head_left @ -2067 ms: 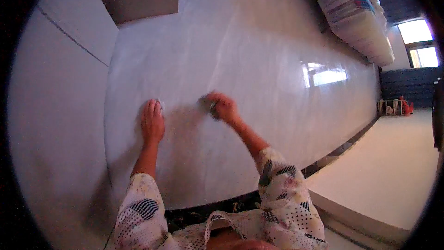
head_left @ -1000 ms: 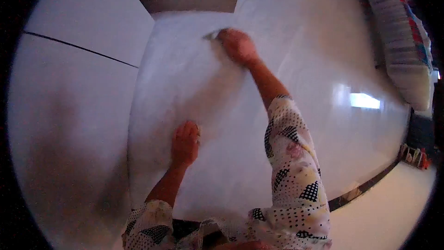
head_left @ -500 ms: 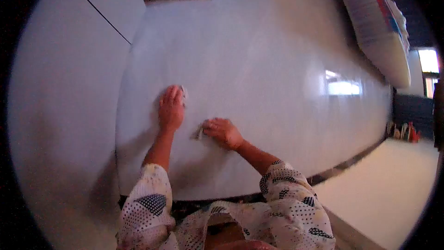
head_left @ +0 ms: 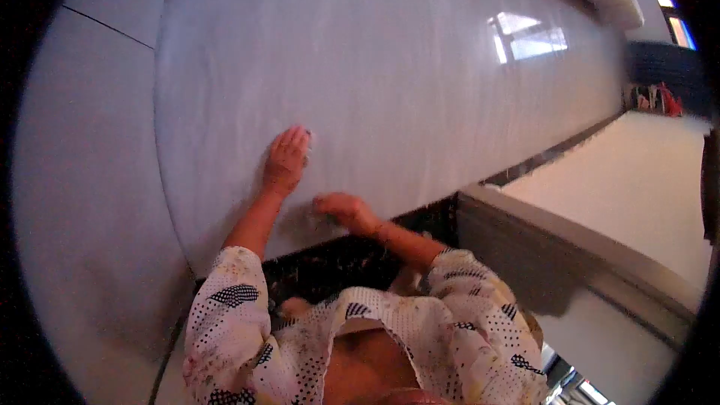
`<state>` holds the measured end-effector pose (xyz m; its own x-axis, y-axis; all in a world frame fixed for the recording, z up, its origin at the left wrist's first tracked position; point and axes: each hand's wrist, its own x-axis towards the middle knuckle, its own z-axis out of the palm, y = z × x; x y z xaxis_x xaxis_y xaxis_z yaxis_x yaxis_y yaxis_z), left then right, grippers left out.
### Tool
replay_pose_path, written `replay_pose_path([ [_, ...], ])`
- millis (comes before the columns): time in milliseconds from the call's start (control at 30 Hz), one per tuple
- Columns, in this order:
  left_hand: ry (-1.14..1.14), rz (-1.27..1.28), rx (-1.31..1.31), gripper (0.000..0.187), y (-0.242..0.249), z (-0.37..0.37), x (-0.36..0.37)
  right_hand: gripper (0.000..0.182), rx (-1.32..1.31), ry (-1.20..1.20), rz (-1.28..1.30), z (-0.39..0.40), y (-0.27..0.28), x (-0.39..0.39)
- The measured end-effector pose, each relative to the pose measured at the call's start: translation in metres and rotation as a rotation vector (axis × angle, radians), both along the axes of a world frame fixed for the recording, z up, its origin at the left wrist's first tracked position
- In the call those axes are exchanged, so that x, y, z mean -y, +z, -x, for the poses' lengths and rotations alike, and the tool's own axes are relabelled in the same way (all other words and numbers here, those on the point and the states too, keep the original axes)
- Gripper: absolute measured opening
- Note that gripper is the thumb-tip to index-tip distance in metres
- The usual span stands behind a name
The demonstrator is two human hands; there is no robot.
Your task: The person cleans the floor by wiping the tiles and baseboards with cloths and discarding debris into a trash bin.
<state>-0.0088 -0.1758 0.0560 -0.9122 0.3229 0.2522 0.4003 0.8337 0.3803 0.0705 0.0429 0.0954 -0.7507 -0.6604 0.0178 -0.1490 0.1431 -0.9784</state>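
My left hand (head_left: 286, 157) lies on the pale glossy floor (head_left: 390, 90), its fingers pressed together. A small light thing shows at its fingertips, mostly covered and too small to name. Lower and to the right, my right hand (head_left: 346, 211) is low over the same floor, near the dark edging, with its fingers curled and blurred by motion. What it holds, if anything, is hidden. Both forearms come out of white patterned sleeves.
A grey panel (head_left: 90, 127) stands on the left. Dark edging (head_left: 337, 266) crosses near my body, and a raised frame (head_left: 570, 247) runs at the right. Several red and pale items (head_left: 660, 100) sit far right, below a bright window.
The view has shifted, so more of the dark edging and the frame at the right show. My right hand is now closer to the edging, and the thing beside it no longer shows clearly.
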Motion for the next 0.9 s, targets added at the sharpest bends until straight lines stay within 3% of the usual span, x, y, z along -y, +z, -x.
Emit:
replay_pose_path([
  [67, -0.087, 0.067, 0.107, 0.039, 0.013, -0.063, -0.026, 0.037, 0.025, -0.096, 0.081, 0.001, 0.02, -0.023],
  [100, -0.146, 0.047, 0.1, 0.04, 0.012, -0.087, -0.033, 0.034, -0.138, -0.022, -0.155, 0.023, 0.038, -0.039],
  [133, -0.217, 0.026, 0.093, 0.04, 0.011, -0.106, -0.037, 0.031, -0.025, -0.129, -0.014, 0.036, 0.023, -0.057],
  [167, -0.29, 0.004, 0.091, 0.04, 0.01, -0.123, -0.04, 0.028, -0.192, -0.182, 0.013, 0.058, 0.04, -0.067],
  [233, -0.347, -0.119, 0.14, 0.04, -0.003, -0.155, -0.05, 0.022, -0.351, -0.425, -0.13, 0.093, 0.036, -0.094],
  [267, -0.372, -0.179, 0.167, 0.04, -0.006, -0.168, -0.054, 0.021, -0.355, -0.533, -0.275, 0.114, 0.014, -0.116],
  [300, -0.406, -0.184, 0.218, 0.039, 0.003, -0.187, -0.059, 0.022, -0.3, -0.631, -0.249, 0.12, 0.016, -0.128],
  [333, -0.437, -0.187, 0.257, 0.039, 0.032, -0.308, -0.137, 0.023, -0.255, -0.727, -0.22, 0.015, 0.037, -0.21],
  [400, -0.497, -0.215, 0.318, 0.037, 0.038, -0.315, -0.134, 0.023, -0.538, -0.755, -0.531, 0.022, 0.017, -0.217],
  [433, -0.532, -0.241, 0.336, 0.036, 0.036, -0.312, -0.131, 0.023, -0.687, -0.761, -0.686, 0.025, 0.006, -0.213],
  [500, -0.541, -0.354, 0.357, 0.034, 0.036, -0.307, -0.121, 0.026, -0.311, -0.586, -0.515, -0.004, 0.013, -0.192],
  [567, -0.5, -0.542, 0.353, 0.033, 0.019, -0.287, -0.124, 0.031, -0.251, -0.265, -0.714, -0.052, 0.026, -0.185],
  [600, -0.311, -0.62, 0.532, 0.033, 0.036, -0.267, -0.119, 0.034, -0.377, -0.017, -0.981, -0.078, 0.052, -0.168],
  [633, -0.122, -0.693, 0.709, 0.032, 0.059, -0.239, -0.113, 0.037, -0.406, 0.001, -0.911, -0.116, 0.032, -0.171],
  [700, 0.059, -0.687, 0.538, 0.033, 0.072, -0.177, -0.105, 0.043, -0.475, -0.028, -0.711, -0.179, 0.004, -0.173],
  [767, 0.162, -0.84, 0.662, 0.033, 0.059, -0.107, -0.092, 0.044, -0.527, -0.094, -0.74, -0.19, 0.024, -0.157],
  [833, 0.131, -0.899, 0.57, 0.032, 0.056, -0.043, -0.116, 0.046, -0.522, -0.143, -0.773, -0.195, 0.014, -0.16],
  [900, -0.02, -0.636, 0.233, 0.033, 0.033, 0.008, -0.152, 0.051, -0.496, -0.13, -0.796, -0.199, 0.0, -0.169],
])
